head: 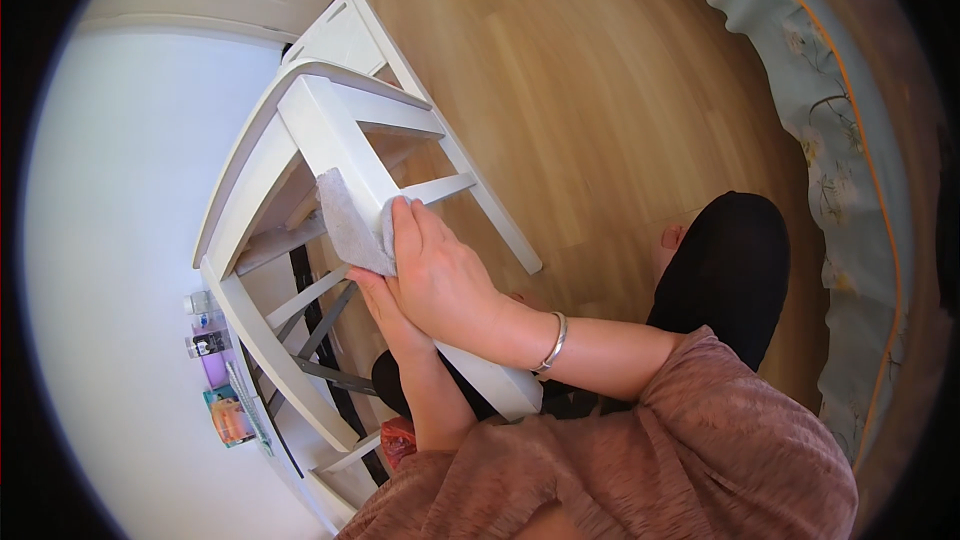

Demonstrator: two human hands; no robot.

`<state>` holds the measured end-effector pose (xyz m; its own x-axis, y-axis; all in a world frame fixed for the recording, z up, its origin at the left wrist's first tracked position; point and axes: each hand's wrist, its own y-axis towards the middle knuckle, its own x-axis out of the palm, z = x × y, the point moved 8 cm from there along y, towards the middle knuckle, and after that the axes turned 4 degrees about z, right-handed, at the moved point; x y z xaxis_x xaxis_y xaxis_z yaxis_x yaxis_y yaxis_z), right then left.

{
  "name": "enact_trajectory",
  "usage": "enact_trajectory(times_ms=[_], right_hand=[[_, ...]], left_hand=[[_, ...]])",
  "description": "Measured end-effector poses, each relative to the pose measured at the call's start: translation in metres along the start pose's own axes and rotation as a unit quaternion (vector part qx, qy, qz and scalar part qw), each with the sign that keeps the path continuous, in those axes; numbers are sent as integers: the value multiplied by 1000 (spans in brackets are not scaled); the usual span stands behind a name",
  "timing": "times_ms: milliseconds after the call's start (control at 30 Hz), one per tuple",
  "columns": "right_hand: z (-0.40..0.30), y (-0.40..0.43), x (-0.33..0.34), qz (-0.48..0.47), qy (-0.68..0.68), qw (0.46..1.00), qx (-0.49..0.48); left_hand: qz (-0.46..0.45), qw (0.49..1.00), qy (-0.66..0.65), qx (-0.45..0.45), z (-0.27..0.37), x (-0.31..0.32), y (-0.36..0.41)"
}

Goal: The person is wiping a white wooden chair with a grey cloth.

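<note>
A white wooden chair point(319, 116) is tipped over in front of me, one square leg running toward my lap. A grey cloth point(349, 229) is wrapped around that leg. My right hand point(442, 262), with a silver bangle point(555, 343) on its wrist, presses the cloth against the leg's right side. Lower down, my left hand point(386, 307) lies against the leg and the cloth's lower edge, partly covered by my right hand. The palms and some fingers are hidden. The chair's backrest point(349, 30) points away from me.
A white wall stands at left, with a white door at the top. Small containers point(206, 343) and a colourful package point(229, 416) are by the wall. A metal frame point(330, 319) lies behind the chair. Floral fabric point(832, 142) hangs at right over the wooden floor point(585, 105). My bent knee point(727, 255) is at right.
</note>
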<state>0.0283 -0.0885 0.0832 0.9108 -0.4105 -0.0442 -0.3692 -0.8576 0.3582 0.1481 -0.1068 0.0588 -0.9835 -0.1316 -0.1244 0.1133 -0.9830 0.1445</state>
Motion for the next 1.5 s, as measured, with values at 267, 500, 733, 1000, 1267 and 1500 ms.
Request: enact_trajectory(times_ms=[267,500,733,1000,1267,1500], right_hand=[[5,-21,3,-71,-149,986,13],[2,-11,-5,-119,-245,962,1],[3,17,22,-119,-138,982,59],[4,46,28,-111,-146,980,70],[-9,66,33,-31,-238,971,11],[-11,-13,12,-104,-300,947,43]], left_hand=[[41,998,-29,-32,-8,-14,-2],[18,997,71,9,5,0,-14],[-10,988,150,36,1,-20,-72],[-96,987,87,-91,-25,-20,-111],[-159,973,109,-124,-27,-16,-105],[-182,964,121,-149,-21,-19,-97]])
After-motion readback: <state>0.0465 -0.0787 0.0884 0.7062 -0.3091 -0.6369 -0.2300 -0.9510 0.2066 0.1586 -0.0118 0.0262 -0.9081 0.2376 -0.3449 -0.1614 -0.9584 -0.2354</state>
